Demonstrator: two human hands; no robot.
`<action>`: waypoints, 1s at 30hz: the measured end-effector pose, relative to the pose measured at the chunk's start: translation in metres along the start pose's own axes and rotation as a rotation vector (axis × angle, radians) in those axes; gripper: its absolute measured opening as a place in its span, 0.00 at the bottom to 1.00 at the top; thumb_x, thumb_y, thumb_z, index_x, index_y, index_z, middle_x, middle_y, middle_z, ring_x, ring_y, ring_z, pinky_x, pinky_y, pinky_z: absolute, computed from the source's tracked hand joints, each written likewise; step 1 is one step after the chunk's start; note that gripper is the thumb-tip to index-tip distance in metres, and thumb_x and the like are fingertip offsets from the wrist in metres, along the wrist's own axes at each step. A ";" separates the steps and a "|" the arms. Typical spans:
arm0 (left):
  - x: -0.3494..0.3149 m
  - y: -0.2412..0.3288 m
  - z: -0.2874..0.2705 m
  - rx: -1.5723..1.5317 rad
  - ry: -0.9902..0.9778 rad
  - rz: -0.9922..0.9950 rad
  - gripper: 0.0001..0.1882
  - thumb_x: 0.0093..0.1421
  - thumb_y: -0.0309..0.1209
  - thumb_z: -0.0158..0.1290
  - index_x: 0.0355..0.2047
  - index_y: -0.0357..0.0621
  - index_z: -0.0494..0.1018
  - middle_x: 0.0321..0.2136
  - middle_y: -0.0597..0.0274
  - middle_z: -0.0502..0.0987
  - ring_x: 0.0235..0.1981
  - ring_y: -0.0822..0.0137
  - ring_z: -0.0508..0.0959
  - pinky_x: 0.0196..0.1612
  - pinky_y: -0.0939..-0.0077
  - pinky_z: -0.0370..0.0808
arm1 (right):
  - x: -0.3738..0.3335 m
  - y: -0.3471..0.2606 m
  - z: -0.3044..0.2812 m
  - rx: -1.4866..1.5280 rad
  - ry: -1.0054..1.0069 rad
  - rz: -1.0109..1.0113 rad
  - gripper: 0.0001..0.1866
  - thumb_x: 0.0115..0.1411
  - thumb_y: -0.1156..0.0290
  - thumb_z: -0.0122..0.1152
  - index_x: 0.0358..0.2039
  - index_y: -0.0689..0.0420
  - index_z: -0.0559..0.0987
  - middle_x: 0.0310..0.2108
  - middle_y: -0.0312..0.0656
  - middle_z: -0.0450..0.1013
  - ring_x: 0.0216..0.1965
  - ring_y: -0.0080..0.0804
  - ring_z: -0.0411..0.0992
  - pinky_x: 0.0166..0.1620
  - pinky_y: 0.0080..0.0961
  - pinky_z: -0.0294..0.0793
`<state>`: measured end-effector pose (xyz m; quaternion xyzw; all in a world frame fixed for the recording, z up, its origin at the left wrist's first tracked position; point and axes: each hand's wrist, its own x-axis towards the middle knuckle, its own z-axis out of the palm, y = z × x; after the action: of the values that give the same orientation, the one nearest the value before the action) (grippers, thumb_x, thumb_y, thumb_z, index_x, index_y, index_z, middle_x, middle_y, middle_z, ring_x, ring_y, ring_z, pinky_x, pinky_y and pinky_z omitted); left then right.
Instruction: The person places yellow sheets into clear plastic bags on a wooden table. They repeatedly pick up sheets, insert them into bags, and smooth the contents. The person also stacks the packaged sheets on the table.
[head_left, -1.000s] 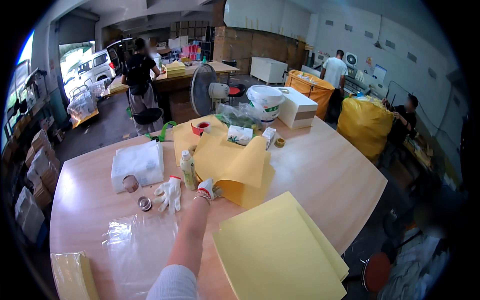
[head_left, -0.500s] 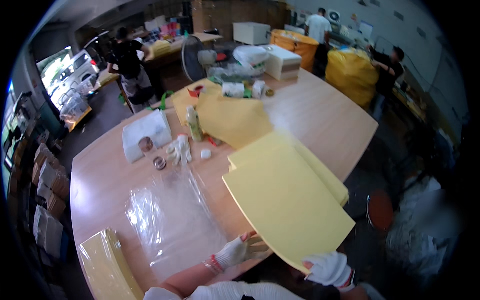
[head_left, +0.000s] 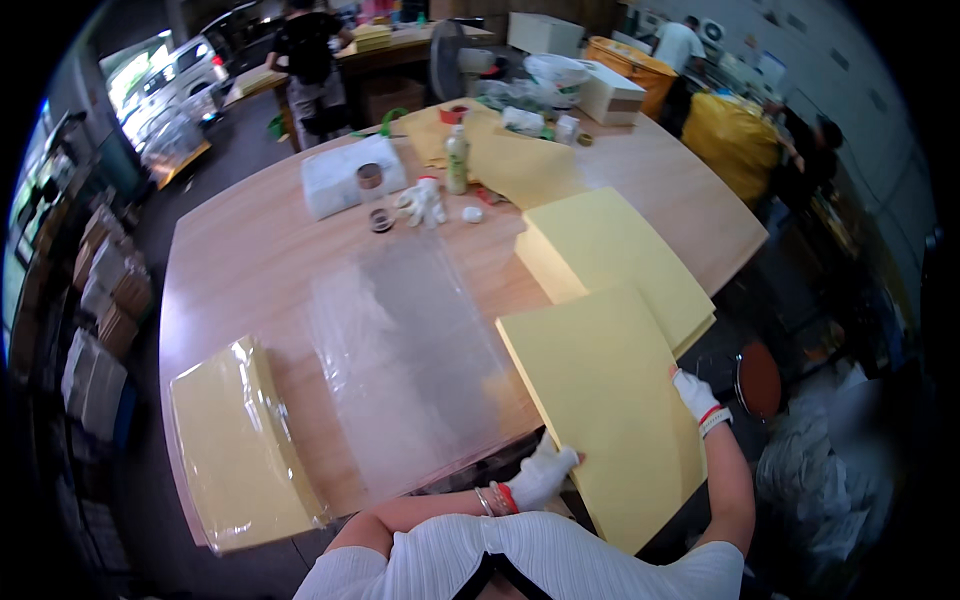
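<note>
A thick stack of pale yellow sheets is held at an angle over the table's near edge, its lower end close to my body. On its left edge my left hand, in a white glove, is closed around the side. My right hand, gloved too, grips the opposite edge, with its fingers partly hidden. Behind this stack lies another pile of yellow sheets. Left of my left hand, a clear plastic bag lies flat. A yellow stack wrapped in clear plastic rests at the near left.
Farther back on the wooden table are a white package, tape rolls, a spare glove, a bottle and brown paper. A red stool stands at right. Other people work beyond the table.
The held stack has come off the pile toward me and tilted. My right hand has moved up along its right edge, and my left hand has closed on the left edge. The view has shifted.
</note>
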<state>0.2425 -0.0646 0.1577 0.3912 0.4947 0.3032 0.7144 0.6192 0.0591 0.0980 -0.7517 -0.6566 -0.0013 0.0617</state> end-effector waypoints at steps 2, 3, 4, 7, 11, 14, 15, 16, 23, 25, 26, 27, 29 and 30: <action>-0.015 -0.021 0.003 0.027 0.007 0.072 0.41 0.54 0.39 0.50 0.63 0.43 0.43 0.52 0.47 0.65 0.56 0.55 0.63 0.57 0.69 0.59 | 0.006 0.014 0.041 0.249 -0.292 0.165 0.18 0.63 0.58 0.45 0.40 0.60 0.74 0.30 0.39 0.73 0.30 0.25 0.70 0.34 0.23 0.70; -0.025 -0.013 -0.002 0.180 -0.053 -0.040 0.42 0.54 0.40 0.51 0.63 0.43 0.42 0.52 0.46 0.66 0.55 0.53 0.64 0.56 0.68 0.59 | 0.000 0.015 0.059 0.414 -0.356 0.208 0.18 0.64 0.58 0.44 0.40 0.60 0.74 0.31 0.39 0.73 0.30 0.24 0.70 0.34 0.23 0.70; -0.033 -0.009 -0.009 0.327 -0.122 -0.154 0.42 0.54 0.40 0.51 0.63 0.44 0.41 0.51 0.44 0.67 0.54 0.51 0.65 0.56 0.67 0.60 | -0.009 0.016 0.074 0.582 -0.394 0.239 0.18 0.64 0.58 0.44 0.40 0.60 0.74 0.31 0.39 0.73 0.31 0.24 0.70 0.35 0.22 0.70; -0.053 -0.011 -0.036 0.834 -0.443 -0.190 0.43 0.55 0.39 0.51 0.64 0.46 0.39 0.51 0.40 0.65 0.53 0.49 0.66 0.55 0.65 0.61 | -0.054 0.010 0.121 1.037 -0.328 0.227 0.19 0.65 0.57 0.42 0.40 0.60 0.75 0.33 0.39 0.74 0.32 0.23 0.70 0.36 0.22 0.70; -0.042 -0.048 -0.129 0.717 -0.103 0.488 0.21 0.55 0.32 0.50 0.49 0.42 0.68 0.50 0.51 0.70 0.50 0.61 0.70 0.48 0.68 0.69 | -0.127 -0.066 0.137 1.263 0.003 0.196 0.23 0.66 0.54 0.38 0.33 0.60 0.75 0.26 0.35 0.71 0.28 0.22 0.65 0.31 0.23 0.66; -0.012 -0.115 -0.179 1.364 0.589 0.546 0.20 0.50 0.40 0.53 0.42 0.43 0.71 0.50 0.51 0.66 0.53 0.48 0.64 0.53 0.52 0.62 | -0.174 -0.058 0.152 1.006 -0.025 0.176 0.25 0.65 0.50 0.40 0.26 0.60 0.74 0.19 0.31 0.67 0.23 0.21 0.61 0.26 0.24 0.61; -0.007 -0.138 -0.194 1.520 0.717 0.613 0.20 0.49 0.38 0.52 0.41 0.44 0.72 0.54 0.50 0.63 0.57 0.46 0.60 0.55 0.48 0.58 | -0.184 -0.083 0.130 0.926 -0.010 0.136 0.26 0.64 0.49 0.41 0.25 0.60 0.73 0.19 0.32 0.67 0.23 0.21 0.62 0.27 0.24 0.62; -0.006 -0.140 -0.203 1.503 0.720 0.569 0.20 0.49 0.39 0.52 0.41 0.43 0.72 0.54 0.50 0.63 0.57 0.46 0.60 0.56 0.46 0.57 | -0.198 -0.110 0.103 0.849 0.016 0.107 0.26 0.63 0.49 0.43 0.24 0.60 0.73 0.19 0.33 0.67 0.24 0.21 0.63 0.27 0.24 0.62; -0.006 -0.119 -0.217 1.545 0.601 0.469 0.18 0.49 0.38 0.52 0.38 0.40 0.72 0.50 0.49 0.66 0.53 0.52 0.64 0.51 0.54 0.63 | -0.238 -0.098 0.104 0.777 -0.134 0.104 0.25 0.62 0.50 0.45 0.21 0.59 0.70 0.16 0.31 0.63 0.22 0.19 0.59 0.25 0.24 0.60; -0.003 -0.118 -0.215 1.591 0.532 0.385 0.15 0.50 0.37 0.51 0.35 0.41 0.72 0.46 0.50 0.69 0.49 0.53 0.68 0.47 0.59 0.67 | -0.236 -0.089 0.116 0.817 -0.127 0.135 0.24 0.62 0.50 0.46 0.23 0.60 0.73 0.17 0.31 0.66 0.22 0.19 0.61 0.26 0.23 0.62; -0.001 -0.116 -0.217 1.626 0.517 0.338 0.14 0.50 0.36 0.51 0.34 0.41 0.72 0.43 0.51 0.70 0.47 0.54 0.70 0.45 0.61 0.69 | -0.238 -0.093 0.114 0.828 -0.152 0.117 0.24 0.61 0.50 0.47 0.26 0.61 0.74 0.20 0.35 0.68 0.24 0.22 0.64 0.29 0.24 0.64; 0.003 -0.109 -0.220 1.657 0.511 0.297 0.12 0.51 0.35 0.50 0.33 0.42 0.71 0.41 0.53 0.72 0.45 0.55 0.71 0.42 0.62 0.70 | -0.229 -0.100 0.109 0.838 -0.171 0.090 0.24 0.61 0.50 0.48 0.29 0.63 0.75 0.22 0.38 0.71 0.26 0.24 0.67 0.31 0.25 0.66; 0.008 -0.103 -0.223 1.655 0.496 0.269 0.10 0.51 0.34 0.50 0.32 0.43 0.71 0.37 0.55 0.74 0.41 0.56 0.74 0.39 0.63 0.71 | -0.209 -0.105 0.098 0.794 -0.328 0.019 0.26 0.60 0.49 0.49 0.33 0.65 0.76 0.26 0.44 0.75 0.29 0.31 0.72 0.34 0.28 0.69; 0.010 -0.102 -0.227 1.621 0.487 0.283 0.09 0.52 0.33 0.50 0.31 0.43 0.71 0.35 0.55 0.74 0.39 0.56 0.75 0.37 0.63 0.72 | -0.200 -0.109 0.098 0.767 -0.291 -0.046 0.26 0.59 0.49 0.49 0.32 0.65 0.76 0.26 0.46 0.75 0.29 0.34 0.72 0.33 0.29 0.69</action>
<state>0.0360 -0.0497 0.0191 0.7630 0.6447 0.0179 0.0435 0.4761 -0.1152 -0.0059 -0.6518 -0.6280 0.3483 0.2439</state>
